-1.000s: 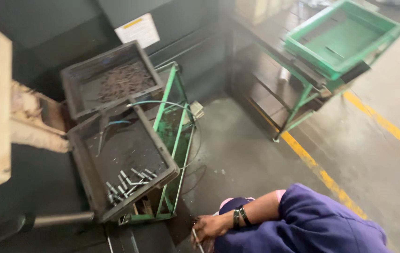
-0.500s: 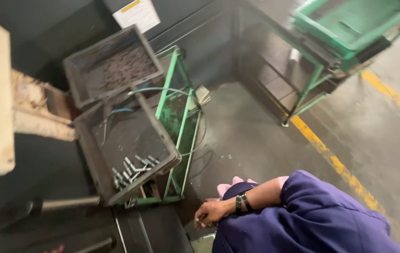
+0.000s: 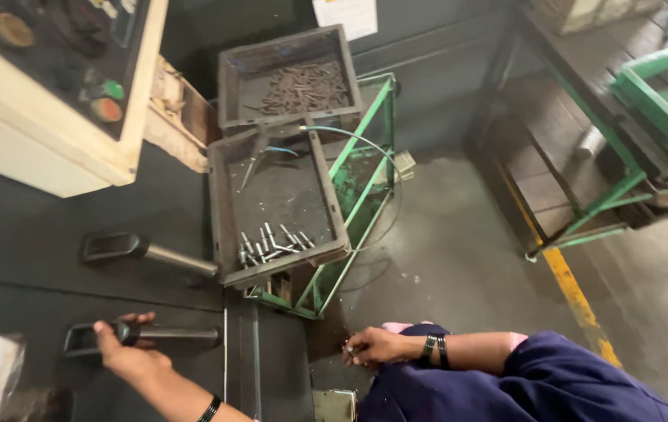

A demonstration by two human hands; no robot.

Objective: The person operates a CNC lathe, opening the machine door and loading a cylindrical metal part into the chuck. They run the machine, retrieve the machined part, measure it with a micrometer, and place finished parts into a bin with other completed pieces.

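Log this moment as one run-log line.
left hand: gripping lower machine handle | right hand: low by knee, closed | near tray: metal pins

The single head-worn camera looked steeply down from above the person's lap, facing a dark machine front and a green stand (image 3: 365, 180) carrying two metal trays (image 3: 275, 207). It sat near enough that both hands filled the lower edge, the left hand (image 3: 127, 352) by the machine and the right hand (image 3: 373, 346) over the floor.
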